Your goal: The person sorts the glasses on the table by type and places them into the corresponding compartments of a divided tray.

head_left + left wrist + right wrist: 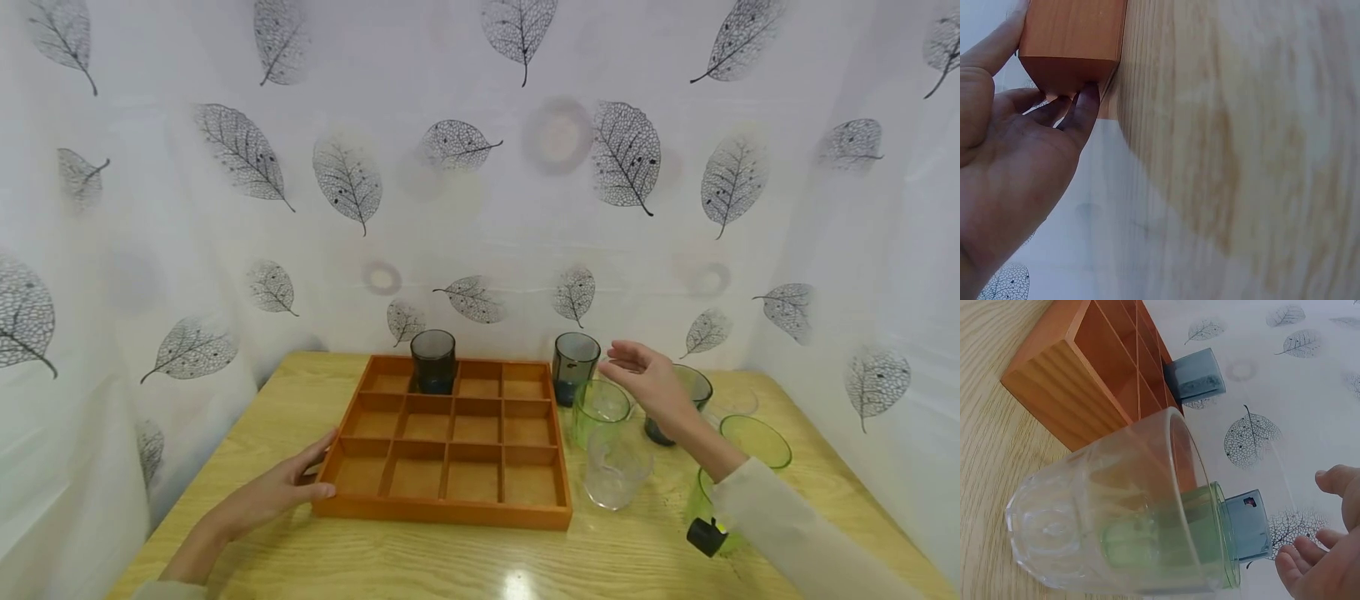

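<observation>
A wooden compartment box (442, 514) lies on the table. My left hand (258, 500) holds its front left corner between thumb and fingers, also seen in the left wrist view with the box corner (1072, 69). One smoky grey glass (433, 362) stands in a back-row compartment. Above the glasses on the right, my right hand (651, 385) hovers with loosely bent fingers and nothing in them. Nearest to it are another grey glass (576, 358), a green glass (600, 412) and a dark glass (697, 385) partly hidden behind the hand. A clear tumbler (1054, 519) stands closer to me.
More green glasses (757, 442) stand at the right, one partly covered by the right sleeve (795, 525). A faint clear glass (741, 402) is behind them. Beside the sleeve is a small black object (705, 537). A leaf-patterned curtain (480, 225) hangs behind the table.
</observation>
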{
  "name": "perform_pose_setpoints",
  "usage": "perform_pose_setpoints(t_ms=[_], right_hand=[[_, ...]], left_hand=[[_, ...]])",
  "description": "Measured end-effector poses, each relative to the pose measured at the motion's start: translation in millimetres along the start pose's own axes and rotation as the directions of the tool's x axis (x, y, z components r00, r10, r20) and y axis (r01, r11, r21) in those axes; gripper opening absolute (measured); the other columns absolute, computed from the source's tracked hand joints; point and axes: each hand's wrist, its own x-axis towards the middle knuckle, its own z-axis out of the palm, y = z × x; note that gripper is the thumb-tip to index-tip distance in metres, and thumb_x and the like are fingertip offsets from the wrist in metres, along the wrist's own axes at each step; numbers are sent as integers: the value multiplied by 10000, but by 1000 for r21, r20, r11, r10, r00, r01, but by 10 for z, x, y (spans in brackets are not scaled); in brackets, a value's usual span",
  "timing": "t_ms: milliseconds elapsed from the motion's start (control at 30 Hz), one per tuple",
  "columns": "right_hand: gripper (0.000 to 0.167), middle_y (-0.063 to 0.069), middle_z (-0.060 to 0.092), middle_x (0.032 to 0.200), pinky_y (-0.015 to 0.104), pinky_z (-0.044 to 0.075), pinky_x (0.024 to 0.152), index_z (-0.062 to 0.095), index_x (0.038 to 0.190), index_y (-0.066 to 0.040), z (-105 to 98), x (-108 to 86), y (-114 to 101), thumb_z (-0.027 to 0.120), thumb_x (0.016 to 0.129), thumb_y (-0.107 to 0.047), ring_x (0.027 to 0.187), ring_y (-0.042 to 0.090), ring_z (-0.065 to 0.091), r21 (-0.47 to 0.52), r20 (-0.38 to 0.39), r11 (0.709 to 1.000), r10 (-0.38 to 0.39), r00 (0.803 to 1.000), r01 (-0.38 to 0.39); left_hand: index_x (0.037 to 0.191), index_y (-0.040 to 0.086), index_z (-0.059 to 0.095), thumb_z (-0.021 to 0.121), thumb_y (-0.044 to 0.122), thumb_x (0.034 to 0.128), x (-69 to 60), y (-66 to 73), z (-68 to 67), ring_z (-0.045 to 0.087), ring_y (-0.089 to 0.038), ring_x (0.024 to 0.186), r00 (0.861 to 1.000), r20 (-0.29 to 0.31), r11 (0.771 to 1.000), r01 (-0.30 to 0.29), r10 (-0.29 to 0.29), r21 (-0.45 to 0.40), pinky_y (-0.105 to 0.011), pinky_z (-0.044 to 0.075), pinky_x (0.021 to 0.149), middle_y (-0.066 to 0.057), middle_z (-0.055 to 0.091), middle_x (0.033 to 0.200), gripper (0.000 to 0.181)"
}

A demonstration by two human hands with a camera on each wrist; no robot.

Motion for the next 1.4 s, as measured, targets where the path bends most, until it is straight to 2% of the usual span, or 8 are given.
perform_pose_setpoints(t_ms=[100,200,300,333,567,900,1167,1400], right_hand=[[678,286,521,1464,141,478,924,395,1536,87,-10,3,8,691,1016,-231,1337,418,520,-16,3,1000,8,1000,-7],[711,294,494,1487,320,491,1041,360,1554,88,-6,32,3,690,1016,-241,1357,432,500,-45,15,999,24,1000,-23],[767,313,455,1510,531,424,1106,310,1572,94,5,83,4,693,1014,-269,1378,452,469,-83,29,996,46,999,-43],[785,321,440,1516,553,410,1113,292,1576,98,8,106,13,694,1012,-273,1385,460,455,-88,31,995,56,998,-53],[844,335,382,1546,578,382,1126,233,1587,111,54,278,83,695,1008,-293,1424,486,378,-146,34,984,104,994,-98],[844,347,354,1562,626,323,1144,280,1560,137,164,419,203,716,993,-311,1445,504,324,-244,51,969,57,997,-43],[917,339,323,1590,633,354,1120,255,1577,123,212,505,236,718,980,-397,1418,500,380,-341,66,938,90,994,-62],[965,368,321,1574,634,350,1123,263,1560,148,236,600,261,738,956,-435,1441,519,332,-378,76,924,96,992,-60]], left_hand=[[1667,94,-22,540,206,1092,-5,5,-1,149,-628,1457,1000,0,1000,3,-3,-2,-713,298,1104,-269,-45,1689,812],[1668,100,-24,537,211,1093,-10,13,-2,146,-628,1458,1000,0,1000,5,-5,1,-716,296,1103,-265,-46,1690,811],[1668,101,-22,537,210,1093,-10,12,-3,145,-626,1459,1000,1,1000,6,-6,1,-717,292,1105,-262,-44,1691,809],[1669,102,-20,538,211,1093,-10,12,-3,146,-625,1460,1000,0,1000,8,-8,1,-717,289,1107,-260,-43,1692,809],[1665,85,-26,543,212,1091,4,5,2,139,-632,1456,1000,-2,1000,6,-6,0,-716,279,1111,-265,-58,1688,819],[1666,89,-30,540,197,1092,-2,-9,4,128,-633,1458,1000,5,1000,2,-2,-21,-717,282,1110,-262,-62,1690,816],[1671,117,-22,544,212,1091,-5,3,6,136,-619,1466,1000,-2,1000,10,-10,-15,-704,289,1116,-246,-54,1696,816],[1668,116,-41,530,205,1096,-3,-5,8,129,-620,1467,1000,11,999,15,-15,-32,-703,288,1118,-250,-76,1693,813]])
